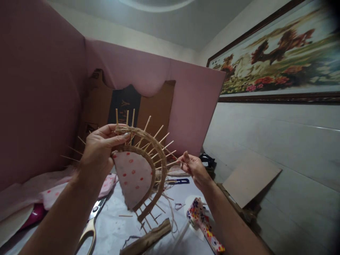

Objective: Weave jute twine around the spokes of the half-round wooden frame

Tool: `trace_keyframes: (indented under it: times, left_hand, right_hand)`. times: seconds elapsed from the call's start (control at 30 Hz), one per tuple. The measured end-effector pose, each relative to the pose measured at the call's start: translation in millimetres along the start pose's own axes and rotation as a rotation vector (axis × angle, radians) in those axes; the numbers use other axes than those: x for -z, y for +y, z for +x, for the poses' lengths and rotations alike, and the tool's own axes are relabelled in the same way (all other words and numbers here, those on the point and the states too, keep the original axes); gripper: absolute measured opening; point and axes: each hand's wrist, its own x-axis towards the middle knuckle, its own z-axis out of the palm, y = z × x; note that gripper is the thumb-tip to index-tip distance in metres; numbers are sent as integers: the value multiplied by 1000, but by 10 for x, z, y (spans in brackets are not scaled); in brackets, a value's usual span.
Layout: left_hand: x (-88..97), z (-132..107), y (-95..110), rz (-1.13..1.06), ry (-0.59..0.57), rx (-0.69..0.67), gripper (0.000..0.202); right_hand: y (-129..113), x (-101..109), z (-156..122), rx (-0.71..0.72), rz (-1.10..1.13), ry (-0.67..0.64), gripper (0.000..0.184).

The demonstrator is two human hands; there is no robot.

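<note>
My left hand (99, 150) grips the upper rim of a round craft piece, thumb in front and fingers behind. This piece has a twine-wrapped outer ring (162, 166) and thin wooden sticks (158, 131) radiating outward. Inside it is a panel of pale fabric with red dots (134, 171), edged in twine. It is held tilted above the table. To the right of the ring, my right hand (195, 168) is closed in a pinch on a thin strand, seemingly twine, close to the stick tips. The strand's far end is hard to follow among the sticks.
On the white-covered table (106, 226) lie scissors (90, 232), blue thread snips (178, 181), a cardboard strip (148, 239) and a flower-patterned glue gun (203, 225). Dotted fabric (53, 194) is heaped at left. Pink panels (193, 102) and cut cardboard (156, 109) stand behind.
</note>
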Motion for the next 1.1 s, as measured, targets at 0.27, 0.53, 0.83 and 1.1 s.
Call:
trace_keyframes:
  times: [0.27, 0.53, 0.83, 1.1]
  left_hand:
    - [-110, -230, 29, 147, -4, -292, 21]
    - [-308, -597, -75, 593, -17, -543, 20]
    - [-426, -822, -207, 479, -146, -496, 35]
    - [-446, -797, -36, 374, -178, -384, 20]
  right_hand:
    - [-81, 126, -4, 6, -293, 38, 49]
    - [-455, -355, -417, 453, -393, 90, 22]
    - [-520, -457, -544, 283, -216, 24, 30]
    - [-636, -418, -573, 181, -120, -33, 19]
